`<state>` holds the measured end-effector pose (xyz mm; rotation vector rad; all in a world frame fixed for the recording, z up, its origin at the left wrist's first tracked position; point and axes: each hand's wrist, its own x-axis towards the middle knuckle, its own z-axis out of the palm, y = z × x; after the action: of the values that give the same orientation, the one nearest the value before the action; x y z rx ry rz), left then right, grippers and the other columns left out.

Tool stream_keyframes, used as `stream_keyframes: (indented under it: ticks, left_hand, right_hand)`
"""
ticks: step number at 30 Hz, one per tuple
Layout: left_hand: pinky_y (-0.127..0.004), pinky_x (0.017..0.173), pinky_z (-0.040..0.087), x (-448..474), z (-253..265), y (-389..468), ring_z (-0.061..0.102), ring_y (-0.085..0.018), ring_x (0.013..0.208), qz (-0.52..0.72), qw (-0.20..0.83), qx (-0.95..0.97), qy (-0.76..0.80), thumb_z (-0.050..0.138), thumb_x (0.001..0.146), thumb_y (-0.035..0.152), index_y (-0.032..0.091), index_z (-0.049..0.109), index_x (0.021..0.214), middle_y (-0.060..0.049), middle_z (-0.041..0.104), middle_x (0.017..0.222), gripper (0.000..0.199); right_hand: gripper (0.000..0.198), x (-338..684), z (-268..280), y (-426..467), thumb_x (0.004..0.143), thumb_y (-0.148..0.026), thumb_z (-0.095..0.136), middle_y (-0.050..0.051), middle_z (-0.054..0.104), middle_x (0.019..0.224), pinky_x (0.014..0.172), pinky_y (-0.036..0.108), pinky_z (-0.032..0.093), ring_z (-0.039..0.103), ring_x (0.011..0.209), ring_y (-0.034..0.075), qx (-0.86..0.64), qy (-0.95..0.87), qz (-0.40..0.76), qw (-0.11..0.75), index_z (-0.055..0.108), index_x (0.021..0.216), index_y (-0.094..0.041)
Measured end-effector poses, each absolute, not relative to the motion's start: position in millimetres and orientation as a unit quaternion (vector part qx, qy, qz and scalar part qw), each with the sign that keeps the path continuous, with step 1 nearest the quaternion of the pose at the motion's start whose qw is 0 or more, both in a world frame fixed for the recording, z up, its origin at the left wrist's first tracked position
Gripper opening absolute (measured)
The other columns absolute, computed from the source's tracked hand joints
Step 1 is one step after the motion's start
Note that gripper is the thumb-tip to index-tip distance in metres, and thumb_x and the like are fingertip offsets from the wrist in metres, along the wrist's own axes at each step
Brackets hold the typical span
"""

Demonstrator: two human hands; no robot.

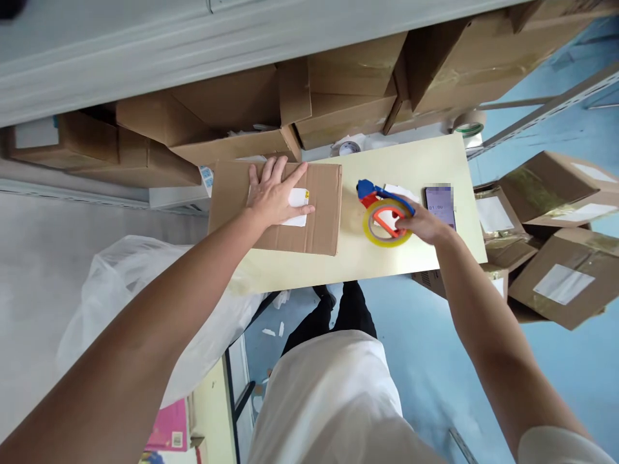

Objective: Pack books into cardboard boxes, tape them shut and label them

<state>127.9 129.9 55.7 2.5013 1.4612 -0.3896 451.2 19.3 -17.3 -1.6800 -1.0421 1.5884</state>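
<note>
A flat brown cardboard box [323,219] lies on the pale table [314,274]. My left hand [276,193] rests on top of it, fingers spread, partly covering a white label [296,216] with a small yellow mark. To the right of the box, my right hand [420,222] grips a tape dispenser [374,192] in blue and red, loaded with a yellow-rimmed roll of tape. The dispenser is over the table, apart from the box. Some white paper [402,192] shows behind it. Just beyond my right hand lies a phone [439,203] with its screen lit.
Open cardboard boxes [232,106] line a shelf behind the table, near a tape roll [349,148] and another roll [469,122]. Labelled cartons [563,283] are piled on the floor at right. A translucent plastic bag [126,277] hangs at left. A metal beam [193,51] crosses above.
</note>
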Motion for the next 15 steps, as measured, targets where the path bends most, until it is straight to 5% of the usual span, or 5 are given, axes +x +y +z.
stream_keyframes:
  ticks: [8,15]
  left_hand:
    - [-0.066,0.107,0.005,128,53,131,0.006,-0.043,0.142,-0.154,0.099,0.851,0.493,0.053,0.074,0.070,0.033,-0.001,0.151,-0.013,0.008,0.158,0.101]
    - [-0.064,0.107,0.009,133,53,131,0.010,-0.042,0.141,-0.155,0.080,0.841,0.512,0.048,0.077,0.070,0.032,-0.001,0.152,-0.013,0.011,0.158,0.097]
  right_hand:
    - [0.089,337,-42,-142,0.060,-0.019,0.068,0.006,0.063,0.119,0.095,0.042,0.049,0.061,0.105,0.026,-0.638,-0.283,0.603,0.385,0.035,0.142,-0.027]
    - [0.085,260,-46,-164,0.067,-0.019,0.061,0.009,0.057,0.128,0.097,0.040,0.048,0.058,0.111,0.024,-0.622,-0.205,0.589,0.474,0.026,0.145,-0.023]
